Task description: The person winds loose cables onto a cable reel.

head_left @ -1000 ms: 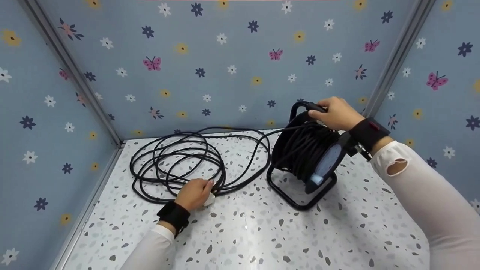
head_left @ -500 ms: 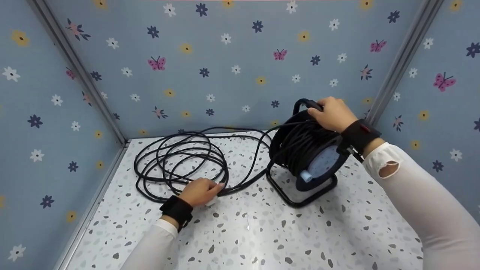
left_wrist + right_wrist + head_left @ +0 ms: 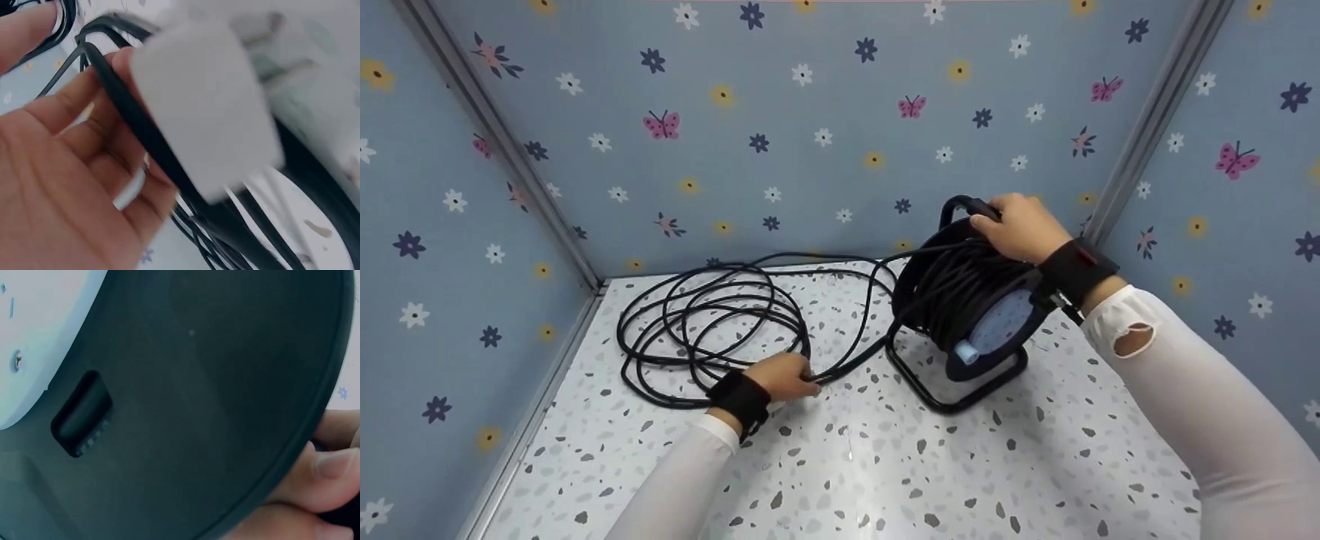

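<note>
A black cable reel [image 3: 971, 292] with a pale blue socket face [image 3: 1003, 324] stands tilted on its tubular frame. My right hand [image 3: 1021, 226] grips the top handle [image 3: 976, 208]; its fingertips show beside the black reel flange [image 3: 185, 416] in the right wrist view. To the left, loose black cable [image 3: 716, 307] lies in wide loops. My left hand [image 3: 781, 376] holds the gathered strands at the front of these loops. In the left wrist view, its fingers [image 3: 107, 135] curl behind the cable, beside a blurred white plug [image 3: 208, 107] with metal prongs. The thumb sits apart from the fingers there.
The speckled white tabletop [image 3: 885, 465] extends in front of the reel. Blue flowered panels [image 3: 810, 135] stand at the back and both sides, joined by grey metal posts [image 3: 510, 142]. Two cable runs link the loops to the reel.
My left hand has slid right along the strands, and the plug beneath it has gone from the head view. The reel has turned and shifted slightly left under my right hand.
</note>
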The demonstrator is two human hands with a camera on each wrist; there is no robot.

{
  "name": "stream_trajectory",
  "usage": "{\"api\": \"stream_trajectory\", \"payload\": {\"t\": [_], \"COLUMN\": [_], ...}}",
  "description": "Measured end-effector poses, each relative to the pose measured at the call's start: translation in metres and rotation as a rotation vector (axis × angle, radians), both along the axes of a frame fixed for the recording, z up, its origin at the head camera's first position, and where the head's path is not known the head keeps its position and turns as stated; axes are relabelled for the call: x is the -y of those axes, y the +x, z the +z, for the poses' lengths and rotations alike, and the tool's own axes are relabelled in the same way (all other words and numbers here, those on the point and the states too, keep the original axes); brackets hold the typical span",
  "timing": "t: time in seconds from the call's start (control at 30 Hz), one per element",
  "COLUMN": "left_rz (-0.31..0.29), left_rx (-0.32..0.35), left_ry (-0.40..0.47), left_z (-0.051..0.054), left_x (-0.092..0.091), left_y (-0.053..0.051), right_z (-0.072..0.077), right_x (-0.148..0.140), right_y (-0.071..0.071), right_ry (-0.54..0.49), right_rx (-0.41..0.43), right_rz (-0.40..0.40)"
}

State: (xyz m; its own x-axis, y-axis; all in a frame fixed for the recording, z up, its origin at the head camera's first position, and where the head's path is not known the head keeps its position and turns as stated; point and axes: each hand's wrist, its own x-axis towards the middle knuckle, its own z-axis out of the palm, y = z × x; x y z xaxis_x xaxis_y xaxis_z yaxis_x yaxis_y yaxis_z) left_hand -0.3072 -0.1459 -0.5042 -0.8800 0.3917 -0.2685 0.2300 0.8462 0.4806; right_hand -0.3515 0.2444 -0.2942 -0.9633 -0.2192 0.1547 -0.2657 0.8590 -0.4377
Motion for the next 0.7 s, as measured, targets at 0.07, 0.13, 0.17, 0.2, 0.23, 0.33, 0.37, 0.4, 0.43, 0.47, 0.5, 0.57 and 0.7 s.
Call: {"api": "stream_trajectory", "payload": {"t": [0.07, 0.13, 0.17, 0.2, 0.23, 0.33, 0.37, 0.4, 0.43, 0.47, 0.5, 0.57, 0.7], "left_rz": [0.018, 0.026, 0.033, 0.039, 0.047, 0.081, 0.099, 0.122, 0.151, 0.183, 0.219, 0.295, 0.346], "left_rx": [0.004, -0.021, -0.041, -0.069, -0.093, -0.102, -0.053, 0.01, 0.079, 0.149, 0.219, 0.328, 0.392], "left_ry": [-0.012, 0.0, 0.018, 0.044, 0.076, 0.19, 0.248, 0.308, 0.36, 0.408, 0.467, 0.591, 0.838], "left_z": [-0.001, -0.001, -0.001, 0.0, 0.0, 0.003, 0.003, 0.004, 0.004, 0.004, 0.004, 0.004, 0.012], "left_x": [-0.009, -0.019, -0.024, -0.028, -0.033, -0.046, -0.049, -0.052, -0.055, -0.056, -0.057, -0.057, -0.051], "left_y": [-0.003, -0.008, -0.011, -0.015, -0.019, -0.032, -0.035, -0.038, -0.04, -0.042, -0.043, -0.043, -0.041], "right_z": [0.0, 0.001, 0.001, 0.0, 0.0, 0.0, 0.0, -0.001, -0.001, -0.001, -0.001, -0.001, 0.0], "right_x": [0.0, 0.0, 0.0, 0.0, 0.0, 0.0, 0.0, 0.0, 0.0, 0.001, 0.001, 0.001, 0.001], "right_y": [0.0, 0.001, 0.001, 0.0, 0.0, -0.001, -0.001, -0.002, -0.002, -0.001, -0.001, -0.001, -0.001], "right_ry": [0.001, 0.003, 0.006, 0.008, 0.011, 0.018, 0.019, 0.019, 0.019, 0.019, 0.018, 0.015, 0.011], "right_rx": [0.0, 0.001, 0.0, 0.001, 0.002, -0.002, -0.005, -0.005, -0.004, -0.001, 0.003, 0.01, 0.013], "right_rz": [-0.002, -0.007, -0.01, -0.013, -0.016, -0.021, -0.021, -0.02, -0.018, -0.017, -0.017, -0.016, -0.023]}}
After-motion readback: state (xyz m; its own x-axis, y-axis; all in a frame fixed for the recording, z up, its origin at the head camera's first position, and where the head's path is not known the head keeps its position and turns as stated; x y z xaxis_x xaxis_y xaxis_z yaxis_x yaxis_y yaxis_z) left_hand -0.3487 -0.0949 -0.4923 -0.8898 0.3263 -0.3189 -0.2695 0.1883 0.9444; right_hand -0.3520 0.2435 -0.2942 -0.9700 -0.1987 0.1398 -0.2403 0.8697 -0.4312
